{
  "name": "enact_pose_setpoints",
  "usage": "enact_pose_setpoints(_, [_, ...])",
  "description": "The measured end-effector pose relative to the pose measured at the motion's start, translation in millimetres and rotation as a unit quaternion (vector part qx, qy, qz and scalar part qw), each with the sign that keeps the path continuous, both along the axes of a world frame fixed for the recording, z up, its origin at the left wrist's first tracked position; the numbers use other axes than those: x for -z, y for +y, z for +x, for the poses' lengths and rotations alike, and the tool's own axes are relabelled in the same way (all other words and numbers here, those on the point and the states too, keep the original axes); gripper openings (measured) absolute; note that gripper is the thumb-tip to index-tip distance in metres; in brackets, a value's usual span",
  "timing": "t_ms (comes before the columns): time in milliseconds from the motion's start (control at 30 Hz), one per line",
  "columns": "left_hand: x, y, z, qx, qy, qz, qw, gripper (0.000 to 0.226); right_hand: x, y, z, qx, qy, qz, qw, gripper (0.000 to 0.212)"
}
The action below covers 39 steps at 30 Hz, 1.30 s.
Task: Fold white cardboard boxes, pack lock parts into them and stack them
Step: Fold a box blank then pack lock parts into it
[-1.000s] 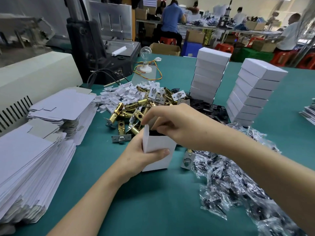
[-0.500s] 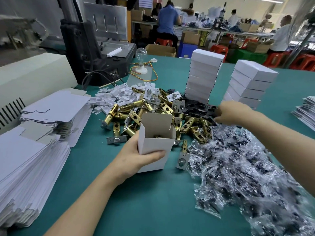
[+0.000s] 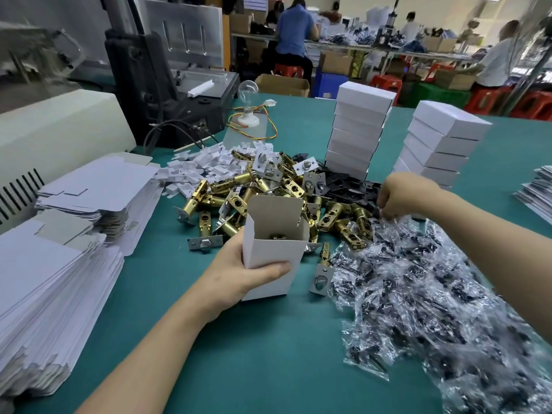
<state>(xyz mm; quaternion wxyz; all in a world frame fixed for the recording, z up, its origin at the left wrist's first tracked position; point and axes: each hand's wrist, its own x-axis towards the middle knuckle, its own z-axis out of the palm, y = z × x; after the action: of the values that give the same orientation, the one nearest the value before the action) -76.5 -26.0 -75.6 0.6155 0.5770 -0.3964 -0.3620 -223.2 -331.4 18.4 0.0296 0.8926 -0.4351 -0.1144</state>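
Teal table (image 3: 268, 354), crowded workbench (image 3: 352, 46) behind — left hand (image 3: 236, 276) grips the open box (image 3: 274, 252); right hand (image 3: 409, 194) curled, hold unclear.

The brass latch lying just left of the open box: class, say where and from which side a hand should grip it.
Probably pinch the brass latch across its narrow barrel, coming from above: it lies flat on the table, at the pile's edge, both sides free.

Flat blanks (image 3: 59, 264) lie left, bagged parts (image 3: 433, 309) right — latches (image 3: 268, 198) between, box stacks (image 3: 358, 130) behind.
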Motion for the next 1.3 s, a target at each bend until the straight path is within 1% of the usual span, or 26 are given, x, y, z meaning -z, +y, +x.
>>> enact_pose_setpoints(33, [0,0,0,0.0,-0.001,0.0,1.0,0.05,-2,-1,0,0.002,-0.009,0.002,1.0,0.003])
enact_pose_setpoints(100, [0,0,0,0.0,-0.003,-0.001,1.0,0.05,-7,-2,-1,0.006,-0.025,0.026,0.999,0.007])
enact_pose_setpoints(233, [0,0,0,0.0,-0.004,-0.003,1.0,0.051,-20,6,-3,-0.002,-0.056,0.061,0.997,0.008])
enact_pose_setpoints(367, [1,0,0,-0.006,-0.008,-0.001,1.0,0.051,-36,19,-1,-0.042,-0.084,0.049,0.994,0.011])
enact_pose_setpoints(433, [2,0,0,-0.009,-0.011,0.001,1.0,0.051,-47,28,0,-0.069,-0.113,0.037,0.991,0.011])
enact_pose_setpoints(500, [2,0,0,-0.011,-0.01,0.0,1.0,0.05,-59,39,1,-0.092,-0.165,0.068,0.98,0.009])
enact_pose_setpoints(533, [1,0,0,-0.01,-0.009,-0.001,1.0,0.049,-66,46,1,-0.097,-0.206,0.109,0.968,0.008])
enact_pose_setpoints(567, [1,-1,0,-0.009,-0.009,-0.003,1.0,0.048,-73,53,0,-0.101,-0.254,0.166,0.948,0.007])
enact_pose_setpoints(600, [1,-1,0,-0.007,-0.01,-0.005,1.0,0.048,-81,63,-1,-0.112,-0.306,0.227,0.918,0.011])
enact_pose_setpoints(667, [1,-1,0,-0.005,-0.01,-0.007,1.0,0.048,-91,84,-2,-0.166,-0.395,0.34,0.837,0.024])
enact_pose_setpoints(700, [1,-1,0,-0.003,-0.009,-0.008,1.0,0.05,-92,96,-1,-0.2,-0.419,0.382,0.799,0.027])
enact_pose_setpoints(733, [1,-1,0,-0.001,-0.009,-0.008,1.0,0.053,-89,106,1,-0.23,-0.427,0.413,0.771,0.025])
enact_pose_setpoints(767, [1,-1,-1,0.001,-0.008,-0.009,1.0,0.054,-84,116,4,-0.252,-0.425,0.428,0.757,0.02])
enact_pose_setpoints(800, [0,-1,-1,0.002,-0.007,-0.011,1.0,0.053,-78,124,7,-0.269,-0.417,0.425,0.758,0.015])
enact_pose_setpoints(900, [1,-1,-1,-0.001,-0.015,-0.017,1.0,0.046,-59,140,17,-0.316,-0.371,0.35,0.8,0.007])
enact_pose_setpoints(1000, [2,-1,1,-0.01,-0.009,-0.014,1.0,0.047,-50,153,24,-0.351,-0.335,0.256,0.836,0.01])
enact_pose_setpoints(1100, [1,-1,1,-0.008,-0.003,-0.02,1.0,0.045,-44,166,29,-0.359,-0.316,0.228,0.849,0.012])
enact_pose_setpoints(1200, [0,-1,1,-0.011,-0.014,-0.028,0.999,0.043,-38,178,34,-0.375,-0.311,0.192,0.852,0.013])
enact_pose_setpoints(1300, [-2,-2,1,-0.027,-0.04,-0.039,0.998,0.046,-25,181,36,-0.395,-0.273,0.134,0.867,0.007])
